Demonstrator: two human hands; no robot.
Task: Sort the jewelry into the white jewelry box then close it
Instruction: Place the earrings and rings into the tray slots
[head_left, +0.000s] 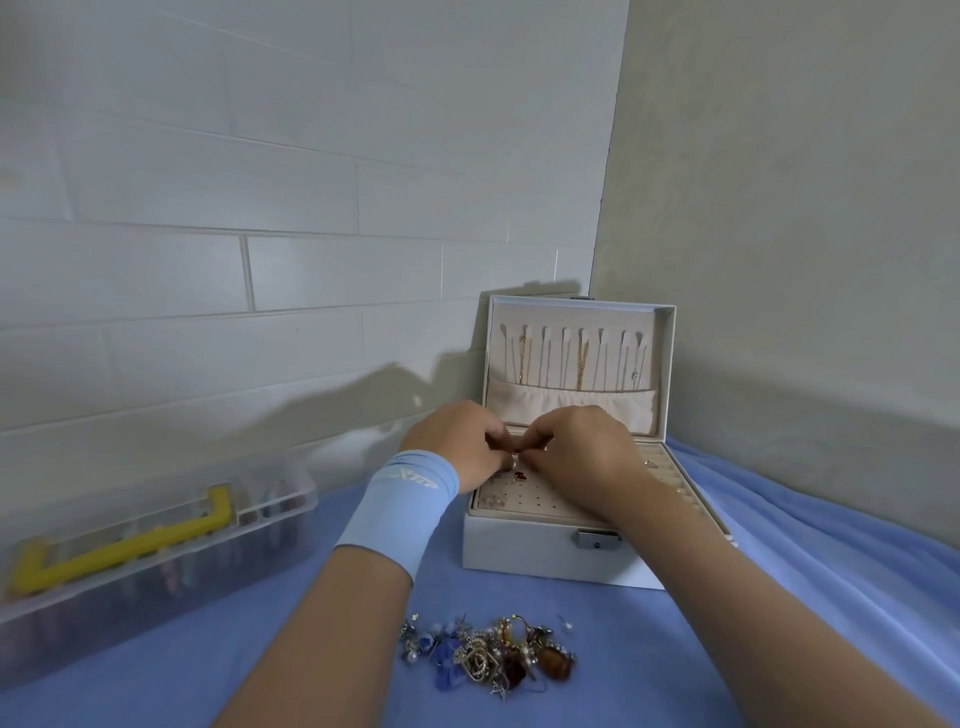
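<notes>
Clearly both the left grip (457, 447) and right grip (582, 452) pinch a tiny earring (514, 460) over the box (545, 556). It looks light and slippery; hold its post.

A blue cloth (779, 597) covers the whole surface, rumpled into soft folds toward the right wall; whether a bed or a table lies beneath is hard to say. 3 things rest on it: a white jewelry box (545, 558) standing open at the back near the corner, a tangled heap of jewelry (488, 654) just in front of it, and a clear plastic case (249, 551) with a yellow handle (124, 543) well off to the left.
</notes>
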